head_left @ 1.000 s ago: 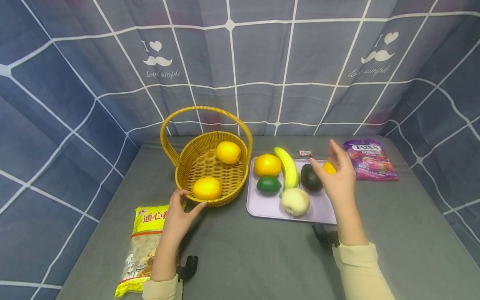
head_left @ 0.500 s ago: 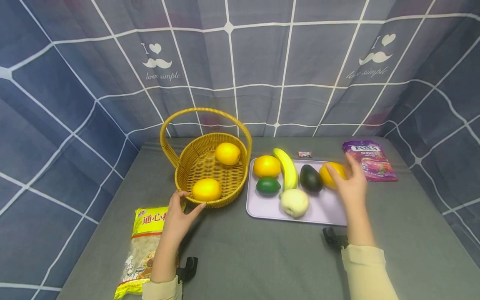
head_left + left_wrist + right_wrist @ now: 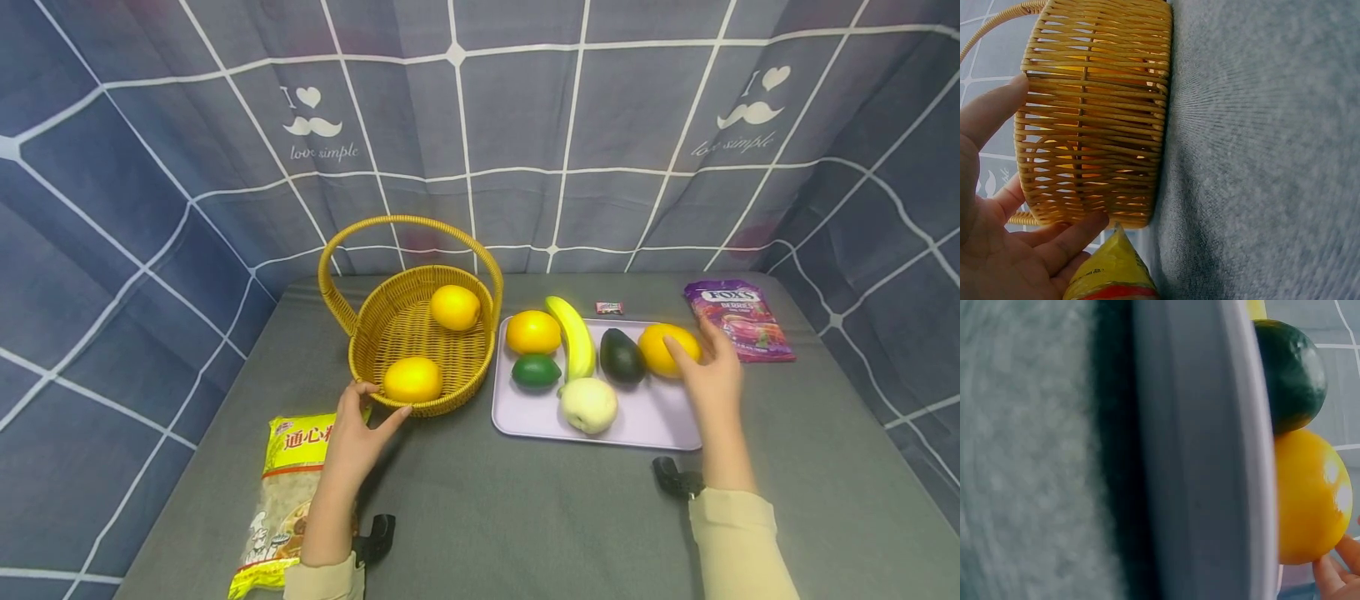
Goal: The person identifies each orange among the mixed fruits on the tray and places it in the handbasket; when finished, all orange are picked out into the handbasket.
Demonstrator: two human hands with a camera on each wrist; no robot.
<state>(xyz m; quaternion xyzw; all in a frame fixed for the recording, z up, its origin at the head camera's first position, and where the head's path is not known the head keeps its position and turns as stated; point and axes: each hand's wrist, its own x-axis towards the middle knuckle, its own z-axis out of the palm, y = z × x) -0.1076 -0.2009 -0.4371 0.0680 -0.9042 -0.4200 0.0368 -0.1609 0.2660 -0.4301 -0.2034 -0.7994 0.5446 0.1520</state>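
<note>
Where your right hand point(image 3: 712, 373) is: at the orange fruit point(image 3: 660, 352), on its 3 to 4 o'clock side; thumb and fingers parted, fingertips touching the skin.
Orange fruit: on the tray point(image 3: 654, 419), at 2 o'clock from the tray's middle, just beside the avocado point(image 3: 621, 357).
Left hand point(image 3: 358, 427): at the basket point(image 3: 401, 329) rim, between 6 and 8 o'clock; thumb and fingers spread wide, their tips touching the weave.
Basket: upright, 9 o'clock from the tray; one yellow fruit point(image 3: 455, 307) inside at 1 o'clock, a second yellow fruit point(image 3: 412, 381) at 7.
Tray, remaining load: banana point(image 3: 576, 337) at 11 o'clock, pale fruit point(image 3: 589, 406) at 6, green fruit point(image 3: 535, 372) at 9, second orange fruit point(image 3: 533, 333) at 10.
Small wrapped sweet point(image 3: 609, 307): beyond the tray's 12 o'clock edge.
Purple bag point(image 3: 746, 321): 2 o'clock from the tray, flat.
Yellow-topped bag point(image 3: 288, 483): between 7 and 8 o'clock from the basket, partly behind your left arm.
</note>
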